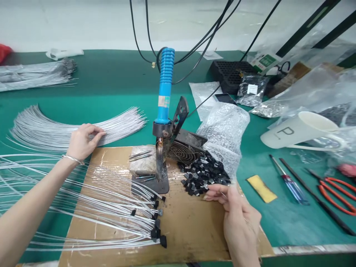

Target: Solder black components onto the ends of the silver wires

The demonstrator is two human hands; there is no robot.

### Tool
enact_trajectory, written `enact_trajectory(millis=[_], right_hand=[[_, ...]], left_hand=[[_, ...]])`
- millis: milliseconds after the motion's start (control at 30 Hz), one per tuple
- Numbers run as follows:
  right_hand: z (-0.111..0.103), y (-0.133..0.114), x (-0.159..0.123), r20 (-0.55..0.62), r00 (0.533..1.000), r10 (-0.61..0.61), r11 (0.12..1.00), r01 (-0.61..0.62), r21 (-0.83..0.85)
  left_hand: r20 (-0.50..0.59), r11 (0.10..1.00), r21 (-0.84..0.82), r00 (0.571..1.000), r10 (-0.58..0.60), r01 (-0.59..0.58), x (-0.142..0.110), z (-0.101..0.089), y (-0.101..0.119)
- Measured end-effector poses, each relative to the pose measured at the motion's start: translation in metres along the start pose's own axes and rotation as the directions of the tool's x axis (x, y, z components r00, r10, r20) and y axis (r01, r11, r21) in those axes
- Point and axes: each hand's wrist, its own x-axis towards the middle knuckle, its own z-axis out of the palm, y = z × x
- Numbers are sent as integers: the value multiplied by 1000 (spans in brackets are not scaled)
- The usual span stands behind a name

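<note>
My left hand (86, 139) rests at the bundle of pale wires (119, 124), with thumb and forefinger pinched at its near edge on what looks like a wire. My right hand (237, 217) is closed, its fingertips at the near edge of a pile of small black connectors (205, 172). A thin silvery wire (224, 195) shows between its fingers; whether a connector is also pinched there is hidden. Between my hands, a blue-handled soldering iron (166, 81) stands tip down in a metal stand (180, 115). White cables (119, 204) with black connectors on their ends lie on the cardboard (191, 230).
At the right lie a yellow sponge (261, 188), a screwdriver (290, 183), a dark rod (319, 200), orange-handled scissors (336, 193) and a tipped white mug (300, 129). Bubble wrap (225, 129) sits behind the pile. Black cables (205, 40) hang overhead. Another wire bundle (33, 74) lies back left.
</note>
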Motion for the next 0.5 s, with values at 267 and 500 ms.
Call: enact_trajectory(millis=[267, 500], right_hand=[[0, 1, 0, 5, 1000, -17, 1000, 17, -24], [-1, 2, 1, -28, 993, -111, 988, 113, 108]], left_hand=[[-16, 987, -113, 993, -114, 111, -4, -1, 9], [-214, 960, -272, 969, -122, 61, -23, -48, 28]])
